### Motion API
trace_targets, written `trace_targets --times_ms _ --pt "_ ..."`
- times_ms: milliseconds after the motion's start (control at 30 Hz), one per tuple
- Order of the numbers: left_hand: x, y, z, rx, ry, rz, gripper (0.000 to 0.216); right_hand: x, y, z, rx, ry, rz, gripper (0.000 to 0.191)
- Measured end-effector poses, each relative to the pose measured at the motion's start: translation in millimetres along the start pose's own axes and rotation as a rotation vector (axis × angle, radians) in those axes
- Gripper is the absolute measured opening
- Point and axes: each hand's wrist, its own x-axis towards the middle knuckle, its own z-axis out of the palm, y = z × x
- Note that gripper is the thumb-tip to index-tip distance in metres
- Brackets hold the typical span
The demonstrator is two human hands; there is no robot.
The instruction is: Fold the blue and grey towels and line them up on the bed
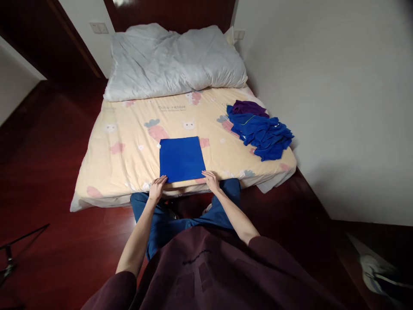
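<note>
A square blue cloth (181, 159) lies flat and smooth near the front edge of the bed, a small white tag (159, 146) sticking out at its left side. My left hand (158, 188) grips the near left corner of this cloth, fingers together over its edge. At the near right corner, my right hand (211, 180) has its fingers closed on the edge in the same way. The thumbs are mostly hidden. To the right on the bed is a loose heap of crumpled blue cloths (264, 135) with a purple cloth (248, 107) at its far end.
The bed (122, 129) has a yellow sheet printed with carrots and rabbits. A rumpled pale quilt (177, 60) lies across its head end. A white wall (338, 107) runs along the right. A black stand (19, 245) is on the red floor at left, a shoe (374, 271) at lower right.
</note>
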Motion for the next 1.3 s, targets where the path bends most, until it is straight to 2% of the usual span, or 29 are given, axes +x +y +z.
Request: trace_targets --times_ms 133,367,567,733,833,933,1100,1300 --pt "-3.5 -4.7 5.4 -0.154 0.065 -0.041 0.062 -8.2 -3.7 -2.3 0.069 -0.023 -0.010 0.054" --pt "10.0 -9.8 3.3 -0.296 0.164 -0.169 0.061 10.8 -11.1 -3.9 0.166 -0.078 0.062 0.061" --pt "11.0 -7.1 -1.4 -0.307 0.201 -0.242 0.052 12.5 -10.7 -2.8 0.264 0.054 0.237 0.054" --pt "8.3 -8.0 -4.9 -0.364 0.191 -0.253 0.049 10.0 -8.3 -4.3 0.382 0.043 0.288 0.040" --pt "9.9 -4.8 -6.7 -0.445 0.189 -0.336 0.043 14.8 -6.6 -0.6 0.474 0.104 0.381 0.028" --pt "14.3 0.4 -8.3 -0.505 0.212 -0.421 0.038 22.2 -3.5 4.4 0.514 0.173 0.466 0.028" --pt "19.7 5.3 -12.4 -0.524 0.283 -0.438 0.036 27.5 0.6 5.6 0.484 0.177 0.469 0.033" --pt "22.2 -1.3 -16.5 -0.450 0.241 -0.434 0.035 28.3 3.0 3.9 0.500 0.142 0.421 0.033"
